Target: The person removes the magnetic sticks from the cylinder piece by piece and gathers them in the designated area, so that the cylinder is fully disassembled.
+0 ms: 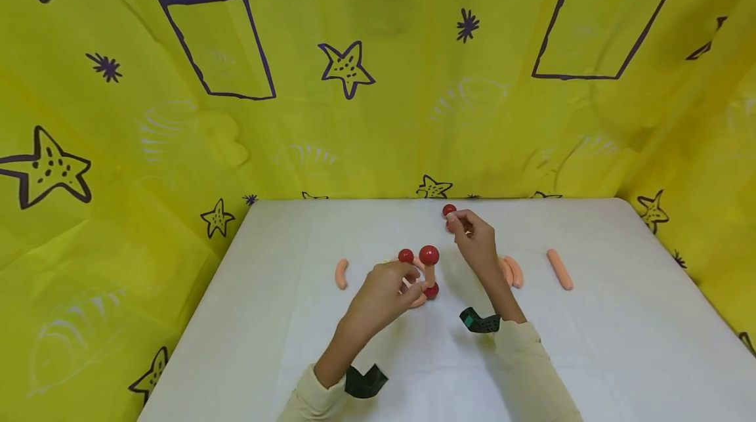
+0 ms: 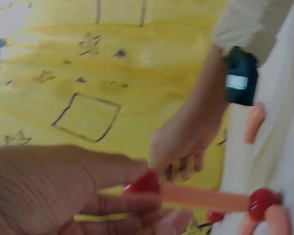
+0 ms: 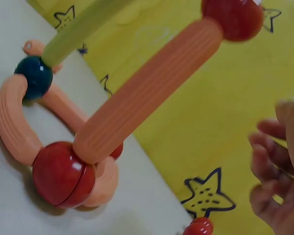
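Note:
A construction-toy frame of ribbed orange sticks and red balls stands on the table. An upright orange stick [image 3: 147,93] carries a red ball [image 1: 429,255] on top and rises from a lower red ball [image 3: 63,174]. A yellow-green stick [image 3: 78,32] leans up from a blue ball [image 3: 34,77]. My left hand [image 1: 384,292] is over the frame, its fingertips close to the upright stick; whether it grips a part is hidden. My right hand [image 1: 475,245], fingers loosely curled and holding nothing visible, hovers before two loose red balls [image 1: 449,211], partly covering one.
Left of the frame lies a curved orange stick [image 1: 341,274]. Curved orange sticks [image 1: 515,272] lie beside my right forearm, with a straight orange stick [image 1: 560,269] farther right. Yellow patterned cloth [image 1: 378,133] rises behind the white table [image 1: 331,225].

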`<state>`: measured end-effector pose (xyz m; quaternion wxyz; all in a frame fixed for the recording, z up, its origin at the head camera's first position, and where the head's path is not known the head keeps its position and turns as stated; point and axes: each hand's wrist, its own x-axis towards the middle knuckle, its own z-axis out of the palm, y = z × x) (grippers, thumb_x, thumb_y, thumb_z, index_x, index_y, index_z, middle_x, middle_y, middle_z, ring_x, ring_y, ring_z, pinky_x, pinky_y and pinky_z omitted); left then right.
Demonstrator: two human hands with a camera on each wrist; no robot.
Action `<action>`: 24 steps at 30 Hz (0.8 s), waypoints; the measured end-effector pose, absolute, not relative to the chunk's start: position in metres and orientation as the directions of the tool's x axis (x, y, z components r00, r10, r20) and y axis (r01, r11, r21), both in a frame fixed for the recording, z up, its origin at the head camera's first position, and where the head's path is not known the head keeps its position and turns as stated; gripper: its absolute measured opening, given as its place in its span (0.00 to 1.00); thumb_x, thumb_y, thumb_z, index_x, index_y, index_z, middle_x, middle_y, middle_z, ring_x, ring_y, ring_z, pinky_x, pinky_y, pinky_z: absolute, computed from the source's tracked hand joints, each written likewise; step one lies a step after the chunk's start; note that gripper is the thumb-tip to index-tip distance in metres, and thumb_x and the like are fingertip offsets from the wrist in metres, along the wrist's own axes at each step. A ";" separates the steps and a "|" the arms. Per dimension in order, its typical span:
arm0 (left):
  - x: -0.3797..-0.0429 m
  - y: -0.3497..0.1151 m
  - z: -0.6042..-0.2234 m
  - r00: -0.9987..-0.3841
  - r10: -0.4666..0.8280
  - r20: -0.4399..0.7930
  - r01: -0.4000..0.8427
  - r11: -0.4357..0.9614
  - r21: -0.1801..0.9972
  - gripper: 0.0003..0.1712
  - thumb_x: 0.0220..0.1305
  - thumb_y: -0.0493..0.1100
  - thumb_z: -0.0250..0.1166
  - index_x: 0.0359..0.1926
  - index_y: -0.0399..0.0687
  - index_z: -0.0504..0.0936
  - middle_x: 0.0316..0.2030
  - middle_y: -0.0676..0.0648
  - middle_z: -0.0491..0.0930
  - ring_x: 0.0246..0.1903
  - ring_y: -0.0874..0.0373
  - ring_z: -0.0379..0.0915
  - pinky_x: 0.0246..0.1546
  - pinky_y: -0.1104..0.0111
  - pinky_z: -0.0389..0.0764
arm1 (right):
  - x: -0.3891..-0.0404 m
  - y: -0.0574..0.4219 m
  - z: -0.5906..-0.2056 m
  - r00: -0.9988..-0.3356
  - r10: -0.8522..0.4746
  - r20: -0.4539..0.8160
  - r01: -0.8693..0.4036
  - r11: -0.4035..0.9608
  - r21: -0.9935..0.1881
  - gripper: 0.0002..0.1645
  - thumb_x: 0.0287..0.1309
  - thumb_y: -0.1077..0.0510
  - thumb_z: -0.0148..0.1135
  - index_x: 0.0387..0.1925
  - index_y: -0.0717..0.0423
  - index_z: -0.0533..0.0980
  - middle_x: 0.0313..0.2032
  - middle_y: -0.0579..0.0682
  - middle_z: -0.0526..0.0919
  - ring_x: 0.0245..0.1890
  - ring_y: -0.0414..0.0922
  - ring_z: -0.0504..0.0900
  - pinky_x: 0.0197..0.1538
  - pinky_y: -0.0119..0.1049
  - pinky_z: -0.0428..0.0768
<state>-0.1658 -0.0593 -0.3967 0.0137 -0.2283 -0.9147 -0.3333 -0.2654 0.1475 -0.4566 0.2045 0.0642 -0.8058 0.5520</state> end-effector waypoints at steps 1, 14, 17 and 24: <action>-0.165 -0.054 -0.400 -0.905 0.393 0.162 0.408 0.696 0.591 0.09 0.63 0.44 0.67 0.34 0.41 0.84 0.27 0.51 0.80 0.22 0.66 0.70 0.22 0.79 0.70 | -0.261 0.148 -0.453 -0.911 0.065 0.408 -0.360 0.361 -0.860 0.13 0.68 0.55 0.58 0.41 0.62 0.80 0.31 0.59 0.82 0.23 0.36 0.73 0.24 0.26 0.72; -0.168 -0.018 -0.450 -0.941 0.248 0.232 0.339 0.724 0.601 0.15 0.60 0.40 0.69 0.43 0.36 0.77 0.33 0.43 0.79 0.32 0.57 0.73 0.30 0.73 0.74 | -0.224 0.144 -0.430 -0.804 -0.369 0.466 -0.579 0.311 -0.754 0.15 0.58 0.68 0.63 0.48 0.56 0.79 0.43 0.55 0.83 0.38 0.38 0.76 0.39 0.32 0.76; -0.172 -0.016 -0.458 -0.933 0.222 0.282 0.355 0.679 0.642 0.08 0.63 0.39 0.65 0.39 0.39 0.77 0.31 0.45 0.77 0.30 0.61 0.69 0.29 0.76 0.71 | -0.224 0.146 -0.435 -0.798 -0.384 0.465 -0.589 0.331 -0.737 0.18 0.56 0.66 0.66 0.49 0.53 0.79 0.44 0.51 0.83 0.39 0.38 0.77 0.38 0.33 0.77; -0.179 -0.016 -0.470 -0.932 0.197 0.306 0.361 0.607 0.708 0.08 0.72 0.44 0.56 0.39 0.44 0.78 0.29 0.51 0.77 0.29 0.65 0.69 0.30 0.80 0.72 | -0.223 0.144 -0.443 -0.799 -0.387 0.460 -0.592 0.373 -0.714 0.22 0.49 0.67 0.72 0.48 0.58 0.79 0.41 0.52 0.84 0.38 0.42 0.78 0.35 0.42 0.79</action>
